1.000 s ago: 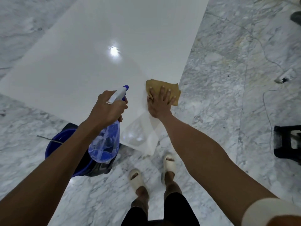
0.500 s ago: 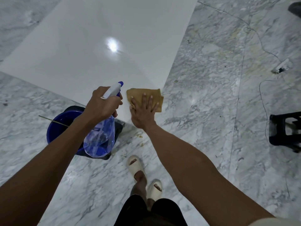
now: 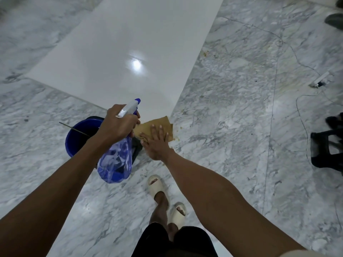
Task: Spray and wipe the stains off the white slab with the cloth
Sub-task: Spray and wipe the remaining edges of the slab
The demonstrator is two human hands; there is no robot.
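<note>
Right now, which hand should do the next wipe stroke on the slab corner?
Right. The right hand already presses flat on the cloth at the white slab near corner. The left hand is busy gripping the spray bottle.

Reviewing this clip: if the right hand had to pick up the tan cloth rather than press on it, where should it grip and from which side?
Probably the far corner of the tan cloth, pinched from above. The cloth lies flat over the near corner of the white slab, with the right hand spread flat over its near part. The far corner is bare and clear of the spray bottle held by the left hand.
</note>
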